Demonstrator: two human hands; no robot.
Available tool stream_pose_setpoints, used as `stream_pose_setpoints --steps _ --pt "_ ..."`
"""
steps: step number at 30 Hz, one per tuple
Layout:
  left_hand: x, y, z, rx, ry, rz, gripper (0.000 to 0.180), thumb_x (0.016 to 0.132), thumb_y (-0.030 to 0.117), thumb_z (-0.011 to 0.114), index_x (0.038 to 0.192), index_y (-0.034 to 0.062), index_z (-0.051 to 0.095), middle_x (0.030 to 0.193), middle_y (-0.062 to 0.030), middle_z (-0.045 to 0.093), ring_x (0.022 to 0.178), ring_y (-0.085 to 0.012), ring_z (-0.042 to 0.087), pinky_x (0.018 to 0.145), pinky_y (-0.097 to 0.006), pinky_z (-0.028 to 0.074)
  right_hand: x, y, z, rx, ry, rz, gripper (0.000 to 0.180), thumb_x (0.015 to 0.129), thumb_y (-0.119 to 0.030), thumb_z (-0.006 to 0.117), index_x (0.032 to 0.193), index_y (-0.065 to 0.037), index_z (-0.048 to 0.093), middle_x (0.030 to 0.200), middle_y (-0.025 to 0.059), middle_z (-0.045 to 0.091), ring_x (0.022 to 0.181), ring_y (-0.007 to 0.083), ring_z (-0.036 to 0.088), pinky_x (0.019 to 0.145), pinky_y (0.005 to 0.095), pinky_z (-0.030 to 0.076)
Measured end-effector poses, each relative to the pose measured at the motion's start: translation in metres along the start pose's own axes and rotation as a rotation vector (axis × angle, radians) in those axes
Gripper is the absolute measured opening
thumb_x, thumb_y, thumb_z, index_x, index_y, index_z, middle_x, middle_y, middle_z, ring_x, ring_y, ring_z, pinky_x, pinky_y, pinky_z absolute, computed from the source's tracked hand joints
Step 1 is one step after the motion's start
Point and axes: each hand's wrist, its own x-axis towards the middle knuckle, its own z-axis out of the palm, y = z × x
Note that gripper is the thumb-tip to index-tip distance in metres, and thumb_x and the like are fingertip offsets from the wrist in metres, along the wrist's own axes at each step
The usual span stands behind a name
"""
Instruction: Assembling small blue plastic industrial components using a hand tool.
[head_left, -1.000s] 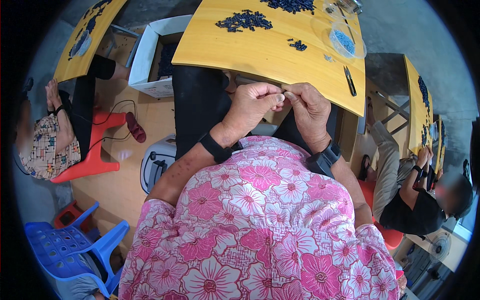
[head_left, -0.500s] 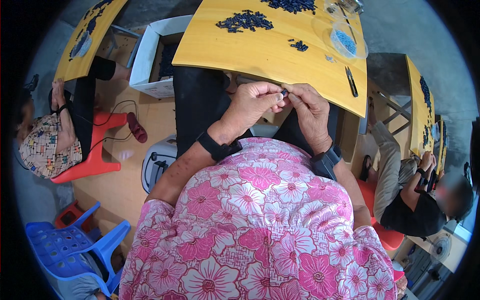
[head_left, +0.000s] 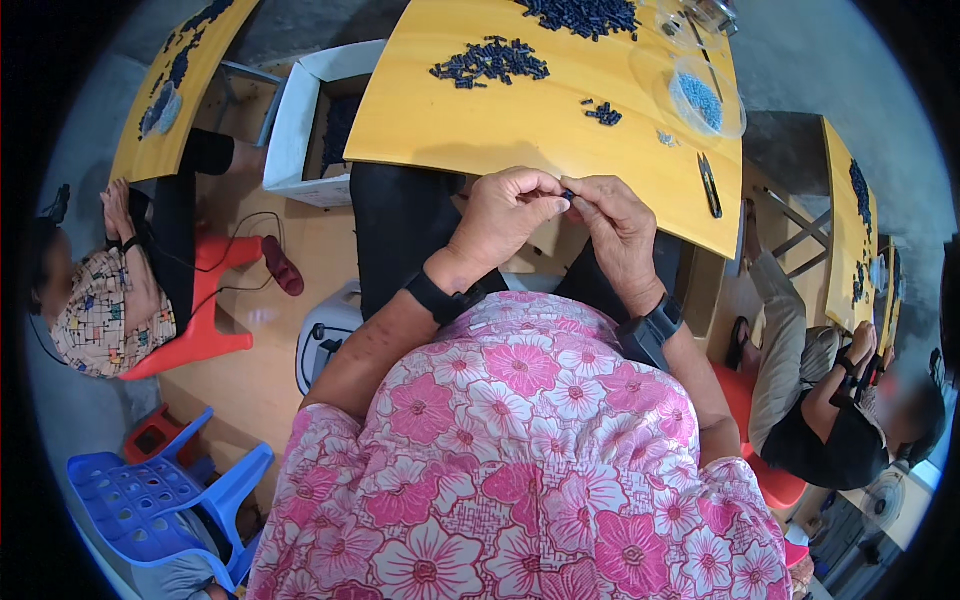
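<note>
Both hands' fingers (head_left: pixel 548 192) pinched together on one small dark piece (head_left: pixel 567 195).

A yellow surface (head_left: pixel 500 120) fills the upper middle of the frame. On it lie dark piles (head_left: pixel 492 62) of small parts, a clear dish (head_left: pixel 700 95) of blue bits at upper right, and black snips (head_left: pixel 710 186) near its right edge. A white box (head_left: pixel 300 130) stands left of it on the floor. At left a seated person (head_left: pixel 100 300) sits on a red stool (head_left: pixel 205 300). A blue chair (head_left: pixel 150 495) is at lower left. Another person (head_left: pixel 830 400) sits at right.
</note>
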Motion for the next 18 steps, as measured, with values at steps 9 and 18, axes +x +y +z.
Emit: stream_pose_setpoints --steps 9,18 --pt "0.038 0.001 -0.018 0.602 0.103 0.240 0.007 0.075 0.006 0.069 0.080 0.0020 0.067 0.072 -0.0081 0.064 0.068 -0.0172 0.059 0.065 -0.029 0.048 0.039 0.035 -0.001 -0.190 -0.074 -0.088 0.024 0.081 0.002 0.062 0.103 -0.004 0.068 0.092 0.0121 0.067 0.081 0.0221 0.065 0.075 0.0299 0.052" --pt "0.053 -0.015 -0.032 0.719 0.154 0.322 0.008 0.070 0.009 0.072 0.075 0.0056 0.067 0.071 -0.0058 0.062 0.071 -0.0248 0.057 0.066 -0.035 0.047 0.052 0.050 0.010 -0.063 -0.104 0.090 0.020 0.082 0.001 0.062 0.101 -0.003 0.069 0.092 0.0102 0.068 0.079 0.0185 0.065 0.074 0.0275 0.052"
